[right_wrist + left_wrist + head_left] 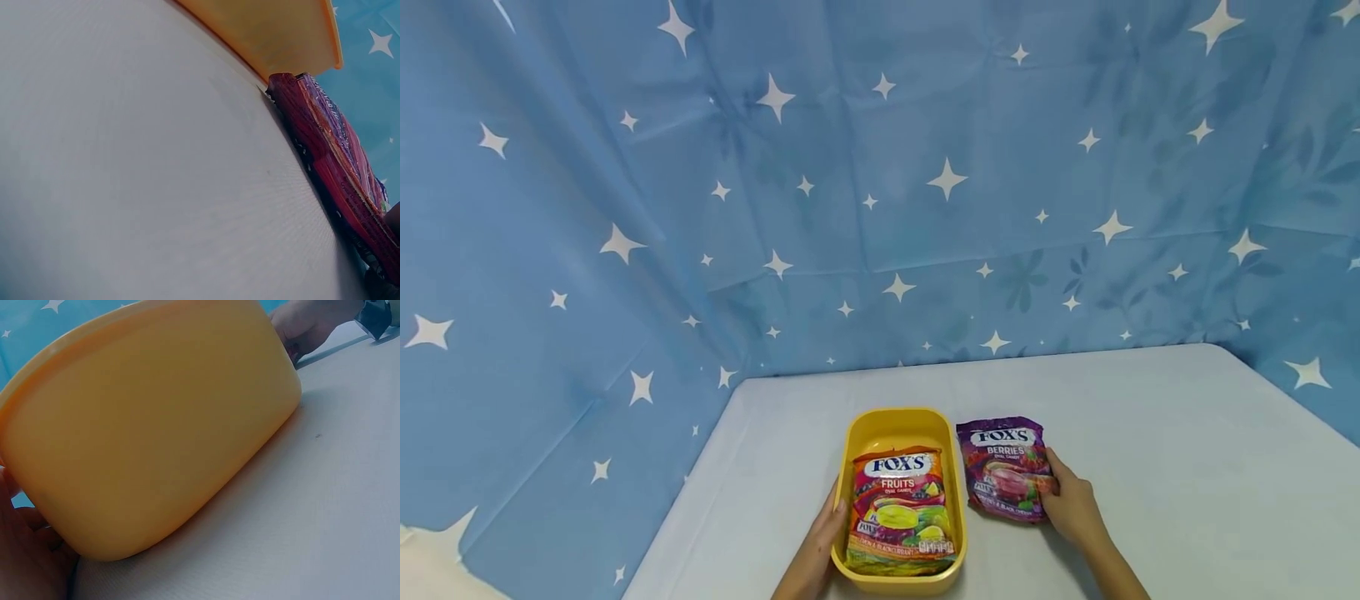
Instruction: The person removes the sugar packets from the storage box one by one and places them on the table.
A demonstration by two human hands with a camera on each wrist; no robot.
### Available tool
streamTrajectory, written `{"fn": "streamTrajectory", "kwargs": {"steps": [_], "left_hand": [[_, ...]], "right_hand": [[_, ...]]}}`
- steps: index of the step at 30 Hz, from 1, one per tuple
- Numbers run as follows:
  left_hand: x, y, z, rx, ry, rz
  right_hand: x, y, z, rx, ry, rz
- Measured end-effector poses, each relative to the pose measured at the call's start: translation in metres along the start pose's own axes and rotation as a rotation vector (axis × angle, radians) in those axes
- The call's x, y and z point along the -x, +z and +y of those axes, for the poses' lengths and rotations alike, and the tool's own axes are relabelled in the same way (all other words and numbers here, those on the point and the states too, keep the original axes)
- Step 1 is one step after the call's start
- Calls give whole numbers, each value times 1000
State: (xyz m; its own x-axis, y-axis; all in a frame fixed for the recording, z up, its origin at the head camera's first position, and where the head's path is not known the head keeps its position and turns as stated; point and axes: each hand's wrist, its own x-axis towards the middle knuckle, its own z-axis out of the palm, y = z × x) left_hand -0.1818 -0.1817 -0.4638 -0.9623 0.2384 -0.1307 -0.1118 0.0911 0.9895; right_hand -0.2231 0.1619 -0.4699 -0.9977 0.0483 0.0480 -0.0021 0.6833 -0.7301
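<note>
On a white worktop (1150,417), a yellow tub (898,423) with a Fruits pouch (898,517) inside and a Berries pouch (1006,467) just beside it

At the left of the tub, the left hand (827,527) grips the side wall, its thumb up at the rim and its fingers on the outer face; the hold probably serves to steady the tub. The tub stands with its long sides running away from the person. Inside, the Fruits pouch lies face up, its printing upright for the person. It takes up most of the length, and that fit is perhaps why it lies lengthwise.

Just right of the tub, the Berries pouch also shows its printed front, slightly turned. The right hand (1069,504) pinches its right edge, thumb above and the other fingers mostly hidden beneath; gripping there leaves the front largely uncovered and the side toward the tub free. The right wrist view shows the pouch low over the worktop, but whether all of it rests there I cannot tell.

The worktop is smooth and pale, with rounded far corners and soft shadows under the things. Behind it and along both sides hangs a blue cloth (880,233), creased, printed with white stars and faint leaves.
</note>
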Motion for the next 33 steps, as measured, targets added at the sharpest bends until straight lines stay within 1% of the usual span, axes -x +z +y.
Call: {"fn": "streamTrajectory", "kwargs": {"steps": [5,10,13,16,19,20,22,23,26,28,29,30,33], "left_hand": [[1,0,-1,5,12,-24],[2,0,-2,20,18,-48],[2,0,-2,35,20,-64],[2,1,-2,39,26,-71],[2,1,-1,41,30,-72],[2,1,-1,40,31,-71],[2,0,-2,33,68,-74],[2,-1,-2,37,65,-77],[3,-3,-3,58,55,-89],[3,-4,-3,86,28,-96],[3,-4,-3,100,7,-98],[3,-4,-4,104,8,-101],[3,-5,-5,110,16,-108]], "right_hand": [[1,1,1,9,-3,13],[0,3,2,56,-46,29],[0,3,2,75,-56,37],[0,3,1,78,-54,60],[0,2,-2,76,-24,78],[1,2,-4,69,-16,86],[2,2,-8,58,-8,102],[3,3,-10,48,-9,111],[5,6,-16,6,-76,179],[7,8,-20,-22,-111,204],[7,9,-22,-42,-121,206],[8,10,-24,-61,-124,198],[11,11,-32,-112,-97,133]]}}
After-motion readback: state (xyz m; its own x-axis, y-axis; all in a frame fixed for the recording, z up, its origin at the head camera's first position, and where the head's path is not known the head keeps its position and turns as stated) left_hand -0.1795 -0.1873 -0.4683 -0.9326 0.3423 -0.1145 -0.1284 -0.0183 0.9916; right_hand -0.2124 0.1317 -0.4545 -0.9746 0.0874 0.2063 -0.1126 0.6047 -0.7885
